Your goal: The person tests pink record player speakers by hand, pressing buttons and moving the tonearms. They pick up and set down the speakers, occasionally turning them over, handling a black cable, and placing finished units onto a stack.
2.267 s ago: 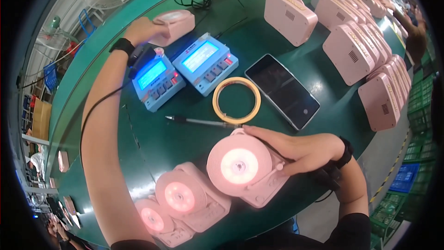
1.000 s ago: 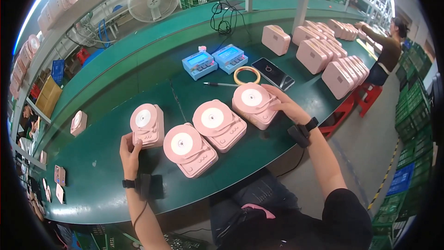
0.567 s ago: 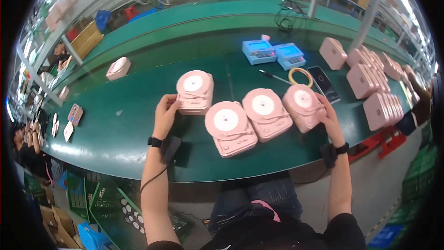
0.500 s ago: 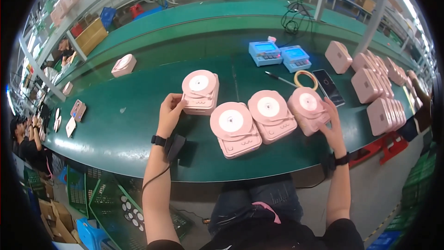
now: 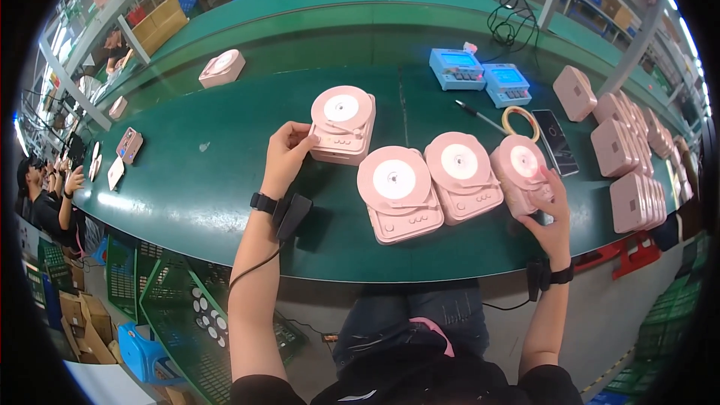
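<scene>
Beside open tabletop (image 5: 191, 195), left fingers (image 5: 303, 145) hold one pink player (image 5: 343, 109), right fingers (image 5: 556, 187) another player (image 5: 522, 159).

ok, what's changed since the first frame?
The pink turntable-shaped unit under the left hand moved from behind the blue testers leftward and nearer the person, now left of the three other pink units. Neither of the hands shows a release: the right hand stays on the rightmost unit. Testers, tape roll, pen and phone kept their arrangement; the camera view shifted.
</scene>
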`<state>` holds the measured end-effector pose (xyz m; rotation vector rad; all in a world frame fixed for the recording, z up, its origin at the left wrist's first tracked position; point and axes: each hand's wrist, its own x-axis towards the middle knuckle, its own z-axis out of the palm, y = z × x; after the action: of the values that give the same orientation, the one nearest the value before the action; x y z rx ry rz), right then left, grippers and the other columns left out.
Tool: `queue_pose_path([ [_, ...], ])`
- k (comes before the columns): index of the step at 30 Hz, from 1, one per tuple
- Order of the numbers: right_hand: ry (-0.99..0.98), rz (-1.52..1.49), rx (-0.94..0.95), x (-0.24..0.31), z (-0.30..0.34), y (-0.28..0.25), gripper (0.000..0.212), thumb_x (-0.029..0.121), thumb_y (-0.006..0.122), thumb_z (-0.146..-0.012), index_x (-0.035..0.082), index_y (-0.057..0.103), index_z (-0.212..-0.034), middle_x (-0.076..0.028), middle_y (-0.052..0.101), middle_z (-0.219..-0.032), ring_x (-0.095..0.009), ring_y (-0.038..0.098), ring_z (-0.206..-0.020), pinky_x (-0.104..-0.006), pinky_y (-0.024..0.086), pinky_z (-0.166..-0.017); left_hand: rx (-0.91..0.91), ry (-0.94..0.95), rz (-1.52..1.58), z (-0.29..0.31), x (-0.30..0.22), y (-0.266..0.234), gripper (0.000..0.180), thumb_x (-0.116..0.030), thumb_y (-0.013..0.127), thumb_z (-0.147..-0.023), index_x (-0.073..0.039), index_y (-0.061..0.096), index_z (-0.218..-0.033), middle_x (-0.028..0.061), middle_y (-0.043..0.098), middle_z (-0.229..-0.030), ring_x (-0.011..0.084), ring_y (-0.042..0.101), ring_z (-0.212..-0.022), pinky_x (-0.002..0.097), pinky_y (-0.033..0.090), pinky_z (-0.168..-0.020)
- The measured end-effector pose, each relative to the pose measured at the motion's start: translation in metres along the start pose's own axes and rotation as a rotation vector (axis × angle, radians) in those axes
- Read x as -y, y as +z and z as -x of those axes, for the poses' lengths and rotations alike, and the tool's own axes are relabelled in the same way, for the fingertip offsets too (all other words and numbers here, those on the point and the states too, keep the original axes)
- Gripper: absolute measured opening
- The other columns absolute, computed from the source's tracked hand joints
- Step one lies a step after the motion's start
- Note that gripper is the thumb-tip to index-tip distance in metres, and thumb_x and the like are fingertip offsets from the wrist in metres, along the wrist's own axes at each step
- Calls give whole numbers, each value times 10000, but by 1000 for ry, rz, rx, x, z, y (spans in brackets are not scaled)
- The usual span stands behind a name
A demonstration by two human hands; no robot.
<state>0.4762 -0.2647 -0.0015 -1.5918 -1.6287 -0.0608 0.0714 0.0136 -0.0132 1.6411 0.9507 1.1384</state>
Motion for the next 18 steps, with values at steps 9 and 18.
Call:
queue_pose_path([
  [9,18,46,49,4,-3,-5,428,113,844,-549,148,728,-960,-115,475,-1389,-388,339,-1339,-476,329,-1065,-12,10,12,0,1,2,194,-90,665,-840,43,611,-971,61,661,-859,92,613,-764,221,469,-699],
  [18,-50,25,85,2,-12,-10,428,95,842,-515,129,742,-930,-106,486,-1381,-368,350,-1335,-460,334,-1066,-16,6,43,0,2,3,192,-85,661,-843,44,612,-977,59,660,-861,89,610,-768,216,466,-704],
])
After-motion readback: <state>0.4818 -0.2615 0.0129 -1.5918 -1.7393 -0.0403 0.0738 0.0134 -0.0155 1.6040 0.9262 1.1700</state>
